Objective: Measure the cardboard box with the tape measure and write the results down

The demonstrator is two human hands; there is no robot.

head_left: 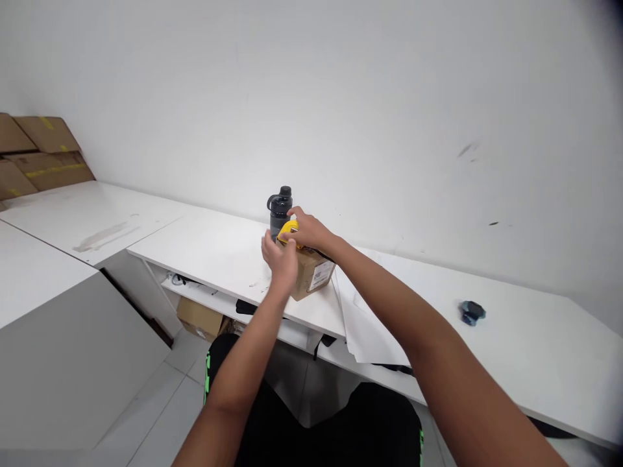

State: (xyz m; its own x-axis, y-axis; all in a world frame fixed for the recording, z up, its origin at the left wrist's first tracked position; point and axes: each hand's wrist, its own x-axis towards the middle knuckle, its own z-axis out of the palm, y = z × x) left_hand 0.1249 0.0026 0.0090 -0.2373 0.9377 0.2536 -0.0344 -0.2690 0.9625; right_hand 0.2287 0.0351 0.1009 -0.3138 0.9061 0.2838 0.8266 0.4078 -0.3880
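The right hand (311, 231) grasps a yellow tape measure (287, 228) at the top of a cardboard box (302, 271). The left hand (282, 261) is by the box's left side, fingers loosely bent; whether it grips anything I cannot tell. A dark bottle (280, 219) stands just behind on the white desk (209, 243), and paper sheets (365, 331) lie right of the box.

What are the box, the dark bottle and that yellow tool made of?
Box: cardboard, by the looks of its matt brown faces and white label. Dark bottle: probably plastic, going by its smoky grey body and slight sheen. Yellow tool: likely a smooth plastic shell, given the bright, even colour, but the right hand partly hides it.
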